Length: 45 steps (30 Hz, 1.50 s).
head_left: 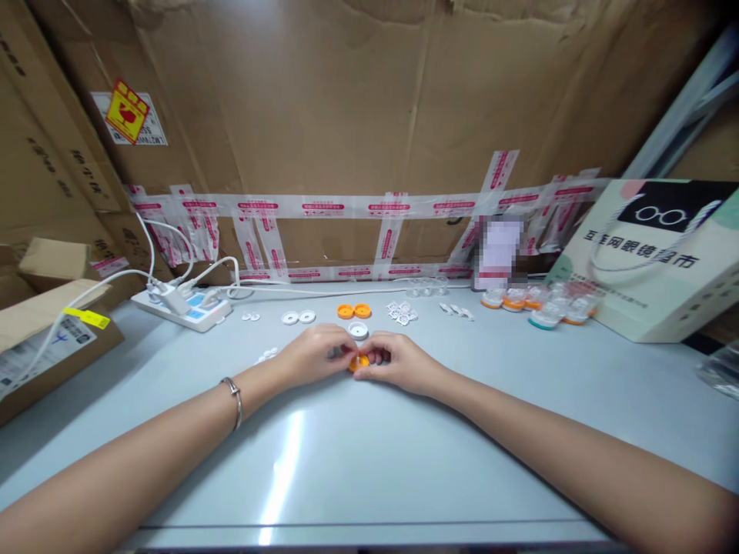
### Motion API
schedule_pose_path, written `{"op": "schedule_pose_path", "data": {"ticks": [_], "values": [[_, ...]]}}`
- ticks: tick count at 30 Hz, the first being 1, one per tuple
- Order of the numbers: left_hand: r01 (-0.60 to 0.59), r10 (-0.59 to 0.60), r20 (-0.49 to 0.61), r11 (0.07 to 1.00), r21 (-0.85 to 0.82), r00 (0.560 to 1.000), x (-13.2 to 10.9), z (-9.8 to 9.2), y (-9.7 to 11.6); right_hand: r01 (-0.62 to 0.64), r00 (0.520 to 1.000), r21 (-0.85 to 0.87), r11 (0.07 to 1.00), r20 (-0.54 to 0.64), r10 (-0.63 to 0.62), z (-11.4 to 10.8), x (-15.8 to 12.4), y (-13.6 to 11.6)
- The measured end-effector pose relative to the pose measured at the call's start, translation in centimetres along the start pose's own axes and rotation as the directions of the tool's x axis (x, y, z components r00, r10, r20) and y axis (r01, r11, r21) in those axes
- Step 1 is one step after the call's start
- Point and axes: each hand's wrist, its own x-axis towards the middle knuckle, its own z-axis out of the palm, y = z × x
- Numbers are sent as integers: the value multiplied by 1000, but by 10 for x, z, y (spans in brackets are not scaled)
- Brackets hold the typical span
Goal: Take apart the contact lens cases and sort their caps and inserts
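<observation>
Three orange cups: two toward the tabletop's back edge, one nearer the front edge. One white cup lies between. Two white lids and two small white discs toward the back left corner; a further cluster of discs is too blurred to count. Toward the back right corner, one teal-based pot and at least four orange-based pots. One power strip, one paper bag.
</observation>
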Motion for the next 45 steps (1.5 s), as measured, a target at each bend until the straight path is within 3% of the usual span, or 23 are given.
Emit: {"op": "schedule_pose_path", "data": {"ticks": [2, 5, 8, 10, 15, 20, 24, 26, 35, 40, 43, 45], "values": [[179, -185, -26, 972, -150, 982, 1, -3, 1, -7, 1000, -1, 1000, -8, 7, 0, 0, 0], [381, -418, -13, 840, -387, 908, 4, -7, 2, -8, 1000, -3, 1000, -10, 8, 0, -1, -1], [451, -524, 43, 685, -572, 851, 8, -16, 3, -8, 1000, -14, 1000, -6, 8, -1, -2, -3], [499, -533, 127, 645, -579, 836, 10, -28, 1, -11, 1000, -23, 1000, -6, 11, -1, -3, -4], [602, -514, 325, 741, -299, 794, 4, -83, -18, -21, 1000, -26, 999, 1, 21, -2, -3, -6], [672, -626, 482, 734, 100, 612, -21, -127, -61, -16, 1000, -33, 999, 11, 16, -2, -3, -6], [669, -689, 555, 685, 288, 467, -35, -134, -84, -14, 1000, -34, 999, 6, 15, -2, -3, -5], [681, -715, 553, 657, 322, 427, -38, -135, -87, -10, 1000, -35, 999, 9, 11, -2, -3, -5], [688, -749, 543, 620, 376, 378, -41, -139, -88, -3, 1000, -42, 999, 5, 3, -2, -2, -3], [674, -768, 516, 612, 413, 381, -41, -140, -89, 10, 1000, -50, 999, 12, -10, -2, -2, -3], [635, -767, 463, 635, 441, 445, -35, -138, -81, 17, 1000, -57, 998, 16, -16, -2, -3, -4], [597, -741, 392, 672, 439, 546, -25, -130, -68, 22, 1000, -60, 998, 17, -21, -2, -3, -4]]}}
